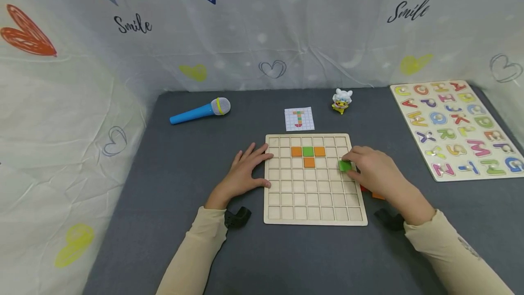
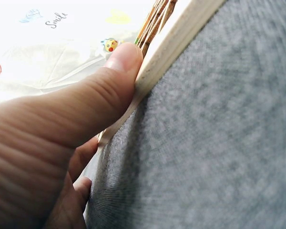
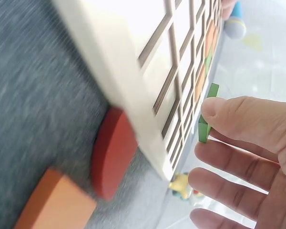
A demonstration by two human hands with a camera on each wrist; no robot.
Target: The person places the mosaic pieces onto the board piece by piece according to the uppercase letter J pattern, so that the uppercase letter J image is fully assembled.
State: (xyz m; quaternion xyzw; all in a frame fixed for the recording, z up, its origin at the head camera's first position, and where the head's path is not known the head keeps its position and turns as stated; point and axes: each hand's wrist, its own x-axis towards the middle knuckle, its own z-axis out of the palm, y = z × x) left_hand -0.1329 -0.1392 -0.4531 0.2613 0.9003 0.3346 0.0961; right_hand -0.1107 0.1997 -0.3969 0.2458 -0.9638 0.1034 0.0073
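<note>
A square wooden grid board (image 1: 300,200) lies on the dark cloth. My left hand (image 1: 241,174) rests at its left side, fingers spread, the thumb (image 2: 121,64) on the rim in the left wrist view. Over the board's right columns, my right hand (image 1: 376,167) pinches a green square tile (image 1: 345,166) between thumb and fingers. Set in the grid are a green tile (image 1: 308,151) between two orange tiles, with another orange tile (image 1: 309,162) below it. Beside the right edge lie a red piece with a curved side (image 3: 114,152) and an orange piece (image 3: 57,202).
Behind the board lies a small card (image 1: 299,119) with a coloured grid pattern. A toy figure (image 1: 341,101) stands to its right, and a blue toy microphone (image 1: 200,110) lies at the back left. An alphabet puzzle board (image 1: 458,131) lies at the right. A white printed sheet (image 1: 262,35) hangs behind.
</note>
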